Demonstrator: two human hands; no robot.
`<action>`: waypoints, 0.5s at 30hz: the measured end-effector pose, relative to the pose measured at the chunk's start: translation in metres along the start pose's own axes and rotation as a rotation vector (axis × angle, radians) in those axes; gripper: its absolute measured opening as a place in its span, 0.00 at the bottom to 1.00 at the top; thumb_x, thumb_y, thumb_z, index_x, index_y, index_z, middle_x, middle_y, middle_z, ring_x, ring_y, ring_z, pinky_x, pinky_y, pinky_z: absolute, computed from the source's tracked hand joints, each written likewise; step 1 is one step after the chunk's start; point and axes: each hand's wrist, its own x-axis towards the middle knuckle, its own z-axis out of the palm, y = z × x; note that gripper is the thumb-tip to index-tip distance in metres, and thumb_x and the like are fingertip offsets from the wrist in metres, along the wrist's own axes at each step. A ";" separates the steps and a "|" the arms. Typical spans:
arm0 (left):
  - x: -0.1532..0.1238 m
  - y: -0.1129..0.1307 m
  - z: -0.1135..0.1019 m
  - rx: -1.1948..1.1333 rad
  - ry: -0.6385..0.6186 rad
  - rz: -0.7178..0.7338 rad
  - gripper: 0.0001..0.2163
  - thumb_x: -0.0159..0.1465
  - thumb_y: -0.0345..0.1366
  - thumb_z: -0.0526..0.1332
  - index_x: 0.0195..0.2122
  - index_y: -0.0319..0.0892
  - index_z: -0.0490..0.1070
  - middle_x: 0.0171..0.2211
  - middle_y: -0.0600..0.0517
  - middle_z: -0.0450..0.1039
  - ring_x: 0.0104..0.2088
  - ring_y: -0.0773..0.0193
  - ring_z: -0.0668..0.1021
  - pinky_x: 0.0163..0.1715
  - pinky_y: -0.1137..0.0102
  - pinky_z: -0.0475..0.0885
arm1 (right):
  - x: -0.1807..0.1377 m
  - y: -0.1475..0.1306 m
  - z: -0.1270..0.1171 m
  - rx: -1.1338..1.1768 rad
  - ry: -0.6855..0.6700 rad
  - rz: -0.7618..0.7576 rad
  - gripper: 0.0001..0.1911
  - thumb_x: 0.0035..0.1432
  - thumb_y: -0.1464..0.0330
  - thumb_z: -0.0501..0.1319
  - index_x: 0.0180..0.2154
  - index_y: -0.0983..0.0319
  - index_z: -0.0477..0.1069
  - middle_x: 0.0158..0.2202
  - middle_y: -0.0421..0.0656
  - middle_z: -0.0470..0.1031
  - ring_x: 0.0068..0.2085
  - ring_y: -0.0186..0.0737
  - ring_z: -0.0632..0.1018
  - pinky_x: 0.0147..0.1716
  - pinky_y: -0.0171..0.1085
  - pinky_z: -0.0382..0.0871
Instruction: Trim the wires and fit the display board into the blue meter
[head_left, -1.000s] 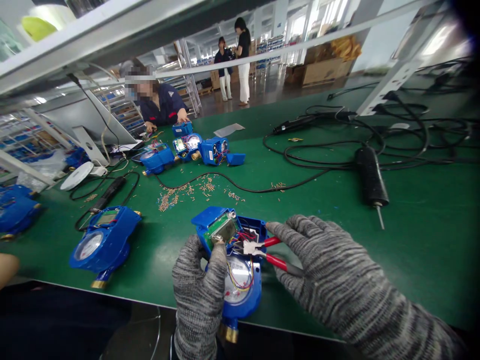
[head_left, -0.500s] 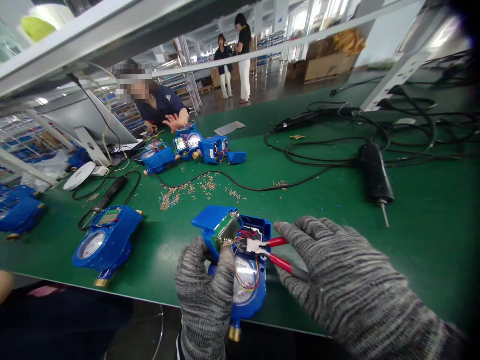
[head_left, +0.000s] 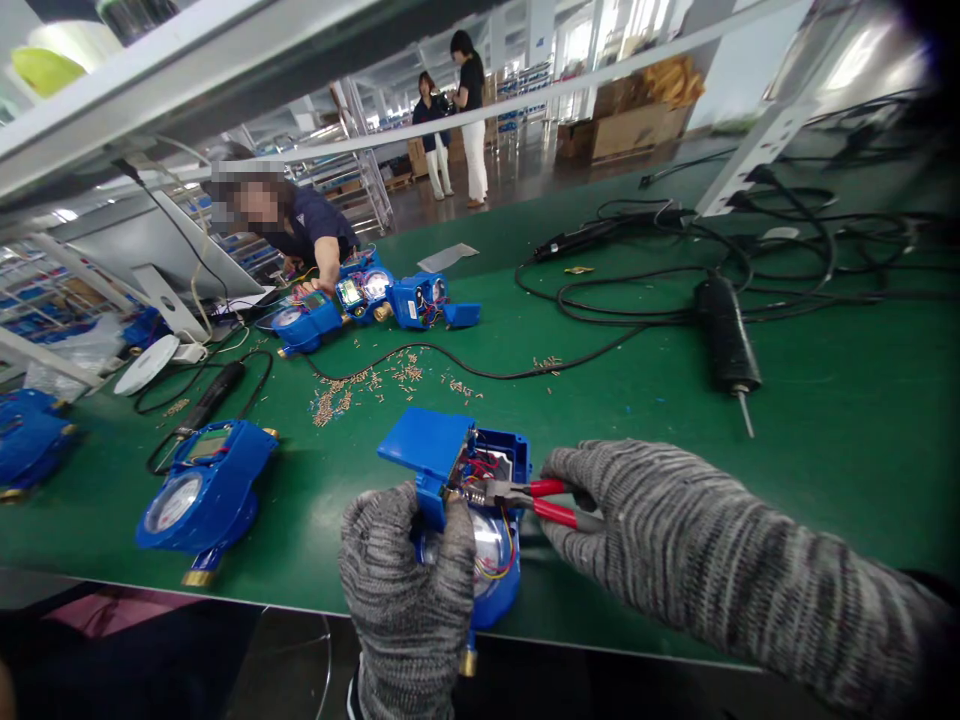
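Observation:
An opened blue water meter lies at the near edge of the green table, its lid tipped up and coloured wires showing inside. My left hand, in a grey knit glove, is closed round the meter's left side and its lifted lid. My right hand, gloved the same, is closed on red-handled pliers. The pliers' jaws reach into the wiring under the lid.
A closed blue meter lies to the left. Loose brass screws are scattered behind. A black electric screwdriver and tangled cables lie to the right. A person in dark blue handles several open meters across the table.
The meter's lid has tipped further so the circuit board faces away. The pliers' jaws moved deeper into the wiring. The person across the table reached down to their meters.

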 end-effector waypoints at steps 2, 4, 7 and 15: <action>0.001 -0.001 -0.001 -0.089 -0.071 -0.091 0.11 0.60 0.44 0.63 0.33 0.42 0.73 0.30 0.48 0.74 0.33 0.55 0.76 0.38 0.59 0.70 | -0.002 0.001 0.004 -0.007 0.061 -0.040 0.05 0.52 0.66 0.64 0.26 0.56 0.77 0.21 0.41 0.75 0.21 0.42 0.75 0.24 0.41 0.71; 0.003 -0.002 -0.001 -0.196 -0.163 -0.179 0.10 0.61 0.44 0.62 0.32 0.43 0.73 0.30 0.50 0.74 0.33 0.58 0.76 0.38 0.62 0.71 | -0.004 0.003 0.011 -0.050 0.179 -0.086 0.03 0.52 0.67 0.65 0.27 0.57 0.77 0.22 0.41 0.76 0.20 0.41 0.74 0.22 0.40 0.70; 0.005 -0.001 0.000 -0.319 -0.213 -0.255 0.10 0.62 0.45 0.62 0.30 0.43 0.72 0.30 0.51 0.75 0.34 0.59 0.77 0.41 0.63 0.71 | -0.007 0.007 0.021 -0.071 0.335 -0.139 0.04 0.52 0.68 0.64 0.29 0.59 0.78 0.23 0.42 0.77 0.19 0.40 0.74 0.20 0.38 0.69; 0.014 0.000 0.000 -0.462 -0.238 -0.354 0.10 0.62 0.45 0.64 0.37 0.45 0.77 0.34 0.54 0.80 0.33 0.64 0.79 0.38 0.71 0.72 | -0.015 0.034 0.043 0.194 0.573 -0.319 0.05 0.52 0.64 0.64 0.31 0.58 0.77 0.25 0.42 0.79 0.22 0.41 0.78 0.19 0.35 0.73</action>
